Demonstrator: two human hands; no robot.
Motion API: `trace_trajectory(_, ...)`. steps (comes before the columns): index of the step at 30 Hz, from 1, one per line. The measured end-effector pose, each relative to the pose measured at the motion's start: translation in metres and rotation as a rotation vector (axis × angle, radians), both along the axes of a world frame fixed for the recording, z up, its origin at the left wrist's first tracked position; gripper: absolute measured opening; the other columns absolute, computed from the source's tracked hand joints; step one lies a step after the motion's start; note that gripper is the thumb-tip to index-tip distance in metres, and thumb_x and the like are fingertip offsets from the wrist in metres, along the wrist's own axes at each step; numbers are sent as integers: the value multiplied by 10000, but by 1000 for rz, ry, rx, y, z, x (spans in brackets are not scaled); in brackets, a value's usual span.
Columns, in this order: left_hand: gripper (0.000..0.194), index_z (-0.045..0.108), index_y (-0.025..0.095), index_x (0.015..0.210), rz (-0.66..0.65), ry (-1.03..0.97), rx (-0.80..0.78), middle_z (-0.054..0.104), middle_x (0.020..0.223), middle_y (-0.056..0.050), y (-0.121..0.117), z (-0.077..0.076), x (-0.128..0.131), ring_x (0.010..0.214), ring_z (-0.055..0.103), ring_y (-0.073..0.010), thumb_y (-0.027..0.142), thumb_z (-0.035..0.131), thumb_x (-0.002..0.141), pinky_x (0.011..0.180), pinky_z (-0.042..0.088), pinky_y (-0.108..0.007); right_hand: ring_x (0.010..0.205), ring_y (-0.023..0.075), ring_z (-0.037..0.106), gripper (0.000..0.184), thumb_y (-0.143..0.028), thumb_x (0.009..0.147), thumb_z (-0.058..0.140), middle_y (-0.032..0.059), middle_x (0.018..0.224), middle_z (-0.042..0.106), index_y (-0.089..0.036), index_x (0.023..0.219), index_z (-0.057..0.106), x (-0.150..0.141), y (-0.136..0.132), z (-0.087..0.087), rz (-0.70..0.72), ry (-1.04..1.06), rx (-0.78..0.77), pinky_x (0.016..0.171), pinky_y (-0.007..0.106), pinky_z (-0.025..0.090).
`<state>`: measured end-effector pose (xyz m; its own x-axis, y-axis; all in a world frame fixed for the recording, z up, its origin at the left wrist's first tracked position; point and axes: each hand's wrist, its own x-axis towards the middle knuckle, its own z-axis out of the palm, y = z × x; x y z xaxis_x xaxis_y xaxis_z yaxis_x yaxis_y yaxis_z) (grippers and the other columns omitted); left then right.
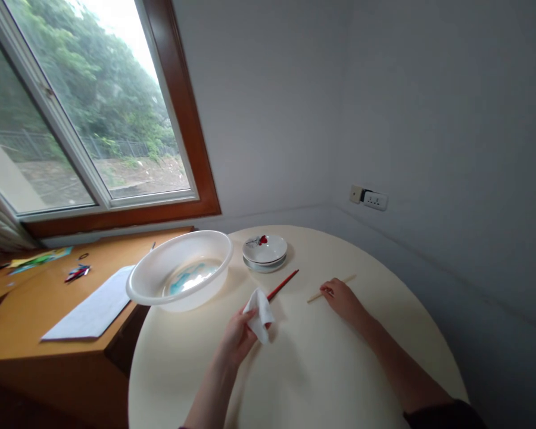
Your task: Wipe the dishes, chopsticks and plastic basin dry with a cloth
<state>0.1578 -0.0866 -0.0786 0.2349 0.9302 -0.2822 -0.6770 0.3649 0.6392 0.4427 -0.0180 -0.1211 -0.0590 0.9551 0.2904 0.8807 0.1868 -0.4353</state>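
Note:
My left hand [240, 335] is closed on a white cloth [259, 316], held over the near middle of the round table. A dark red chopstick [283, 285] points away to the right from behind the cloth. Its near end is hidden, so I cannot tell whether the hand grips it too. Further right, the fingers of my right hand [339, 297] pinch a pale wooden chopstick [315, 296] at or just above the tabletop. Both ends of that chopstick show beyond the fingers.
A big translucent basin [138, 290] with water stands at the table's left. Stacked white dishes [272, 251], the top one with a red flower, sit at the back of the cream round table [339, 381]. White paper [92, 310] and pens [77, 273] lie on a wooden desk [18, 333].

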Motion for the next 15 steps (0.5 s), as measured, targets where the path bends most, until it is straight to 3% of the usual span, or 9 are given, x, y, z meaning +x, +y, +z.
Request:
trace_trajectory(6,151,598,85,853,58,59,-74,650,662,-56,-2,5,4,577,615,-144,-4,531,750,642,519,-271,809,193,607,199,-131,763,531,105,859,642,-132,859,705,-2,0,-1,32,23,7,770,274,450)
trace_trajectory(15,174,550,76,982,105,18,-165,672,773,-93,-2,10,3,652,650,-187,79,484,821,649,528,-328,810,195,597,187,-202,792,533,86,850,638,-162,782,716,-7,-5,6,85,48,19,776,290,451)
